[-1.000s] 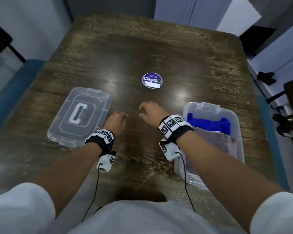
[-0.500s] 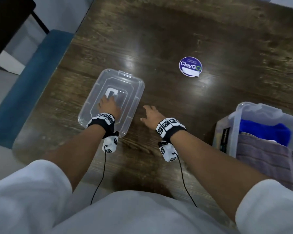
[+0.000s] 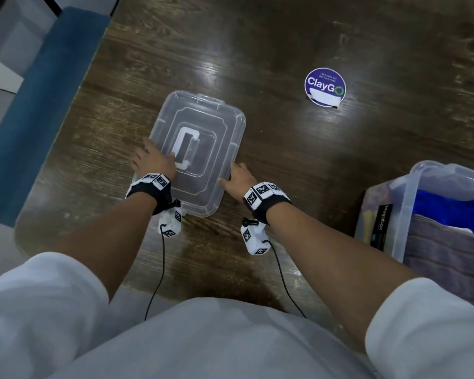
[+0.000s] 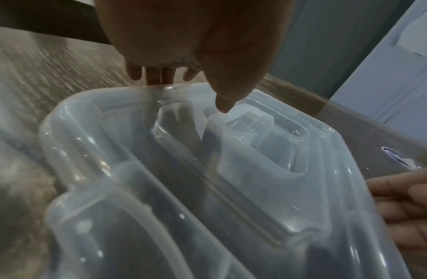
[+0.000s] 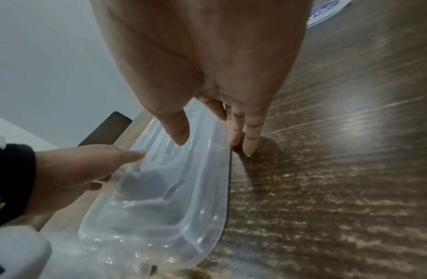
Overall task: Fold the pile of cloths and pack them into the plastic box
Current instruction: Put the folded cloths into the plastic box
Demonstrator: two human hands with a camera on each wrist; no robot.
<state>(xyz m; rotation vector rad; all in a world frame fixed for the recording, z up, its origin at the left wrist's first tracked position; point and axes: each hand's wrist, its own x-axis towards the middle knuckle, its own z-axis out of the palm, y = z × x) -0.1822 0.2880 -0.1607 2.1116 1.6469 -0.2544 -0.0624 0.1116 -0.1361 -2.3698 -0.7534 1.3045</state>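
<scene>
The packing is looking close to finished. The plastic box (image 3: 411,198) is sitting well off to my right on the table (image 3: 340,165), and it is holding a blue cloth (image 3: 449,212) and a folded grey-brown cloth (image 3: 449,258). I'm seeing no loose cloth anywhere on the wood in view, though the box is running off the edge of the head view, so I can't say how full it is. What's left, as I judge it, is closing up, because the lid (image 3: 200,149) is not yet on the box. It is lying flat in front of me, apart from the box.

My left hand (image 3: 153,160) is gripping the lid's left rim, with the thumb on top beside the white handle (image 3: 185,149) and the fingers going over the edge. My right hand (image 3: 237,177) is pinching the right rim, thumb on top, fingers running down its outer side with their tips at the table. I can't tell whether the lid is off the wood yet.

A second ago both my hands were hovering over bare table between lid and box, holding nothing. Half a second ago only the left was on the lid, and the right was still beside it. My head has swung left too, so the round sticker (image 3: 324,87) and the box are sitting further right in my view.
</scene>
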